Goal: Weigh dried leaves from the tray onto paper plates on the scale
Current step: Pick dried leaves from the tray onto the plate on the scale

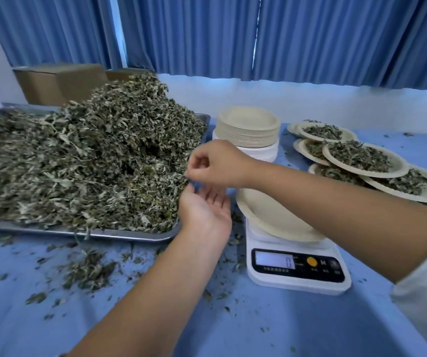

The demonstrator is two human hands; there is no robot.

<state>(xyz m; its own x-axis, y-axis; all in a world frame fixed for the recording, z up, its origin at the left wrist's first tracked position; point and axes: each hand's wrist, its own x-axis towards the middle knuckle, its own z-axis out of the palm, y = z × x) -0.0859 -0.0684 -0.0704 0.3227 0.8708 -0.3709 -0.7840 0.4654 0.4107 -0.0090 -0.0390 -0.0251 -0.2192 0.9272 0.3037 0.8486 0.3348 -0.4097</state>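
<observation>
1. At right on the surface (233, 318), several filled plates (364, 161) overlap: those portions look done.
2. Scale (297, 274) reads 0 under an empty paper plate (271, 215): this portion is not started.
3. Tray (129, 234) beside the scale holds dried leaves (104, 155), heaped high. Plenty left.
4. Left hand (204, 204) is open, palm up, at the heap's edge. Right hand (215, 163) is just above it, fingers curled; can't tell if it pinches leaves.

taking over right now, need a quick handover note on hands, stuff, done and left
Left hand: open, palm up, at the edge of the dried leaves on the tray.
Right hand: fingers curled just above it; unclear if it holds leaves.
Scale: reads 0, empty paper plate on it.
Done: several filled plates at right.
Left: fill this plate, then more from the plate stack.
</observation>
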